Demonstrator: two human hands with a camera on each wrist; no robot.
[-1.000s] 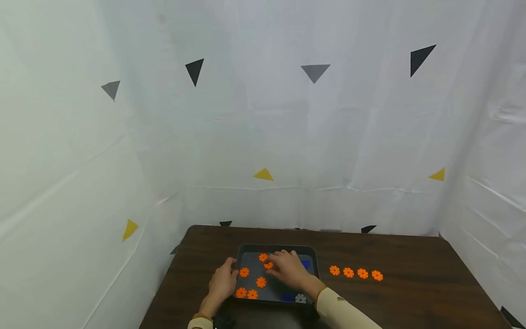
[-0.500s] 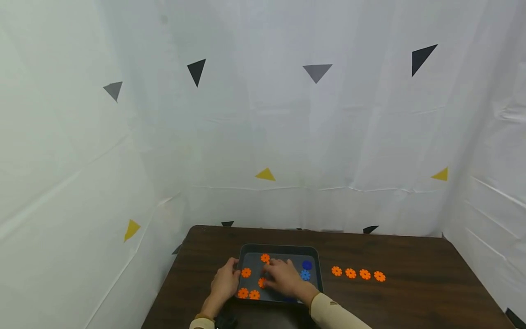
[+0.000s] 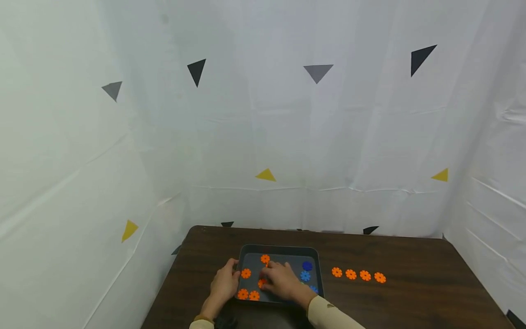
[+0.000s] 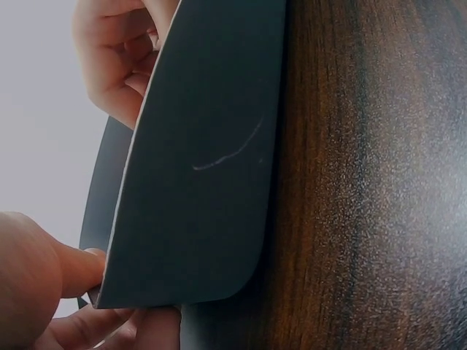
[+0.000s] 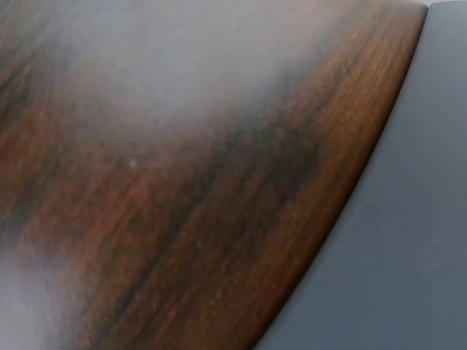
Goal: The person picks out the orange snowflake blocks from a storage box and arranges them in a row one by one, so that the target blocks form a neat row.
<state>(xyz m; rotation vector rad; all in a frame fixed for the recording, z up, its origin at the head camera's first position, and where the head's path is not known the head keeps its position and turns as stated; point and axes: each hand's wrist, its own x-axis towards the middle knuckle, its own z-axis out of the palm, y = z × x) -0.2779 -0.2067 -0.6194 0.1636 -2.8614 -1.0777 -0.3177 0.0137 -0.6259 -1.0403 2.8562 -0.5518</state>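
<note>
1. Surface (image 3: 411, 265): brown wood.
2. Tray (image 3: 279, 250): grey, on the surface.
3. Left hand (image 3: 224, 282): fingers pinching the tray's left rim.
4. Right hand (image 3: 282, 279): over the tray, fingers bent beside an orange disc (image 3: 260, 283); grip cannot be told.
5. Discs (image 3: 245, 273): orange and blue inside the tray; orange row (image 3: 351, 274) of four, right.

Resting on the dark wooden table (image 3: 423, 285), nearer its left edge than its right: a shallow dark grey tray (image 3: 283, 250) with rounded corners and a thin pale mark (image 4: 219, 162) on one outer wall. Lying inside, orange flower-shaped discs (image 3: 245, 273): two side by side in the near-left corner, one by the left edge, one towards the far edge, two in between, partly hidden. Beyond the tray's right edge, four like discs (image 3: 351, 274) in a row.
</note>
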